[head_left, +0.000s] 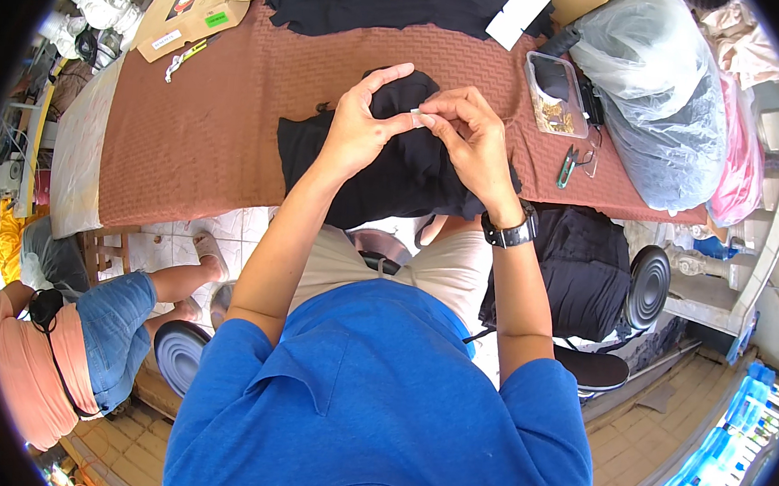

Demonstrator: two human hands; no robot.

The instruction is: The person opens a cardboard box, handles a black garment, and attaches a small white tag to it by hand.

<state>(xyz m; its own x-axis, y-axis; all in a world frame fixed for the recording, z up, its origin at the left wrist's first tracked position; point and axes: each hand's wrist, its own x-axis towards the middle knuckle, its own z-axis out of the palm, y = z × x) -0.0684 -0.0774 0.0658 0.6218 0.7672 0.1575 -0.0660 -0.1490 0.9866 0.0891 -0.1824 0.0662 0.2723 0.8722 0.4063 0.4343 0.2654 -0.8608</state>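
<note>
My left hand (361, 128) is raised over the table's near edge. Its index finger points up and away from the thumb, with black cloth visible in the gap. Against that thumb's tip rests a tiny white piece (417, 116), perhaps a tag or a bit of tape; its exact kind is too small to tell. My right hand (471, 138) pinches this piece between thumb and fingertips, the other fingers curled. A black watch is on my right wrist. Beneath both hands lies a bunched black cloth (385, 179), spread from the table edge toward my lap.
A brown textured cloth (199, 130) covers the table. To the right are thread snips (567, 167), a clear container (560, 101) with small gold pieces, and stuffed plastic bags (661, 99). A cutter (185, 60) and cardboard box (196, 8) lie far left. Another person (66, 347) sits at left.
</note>
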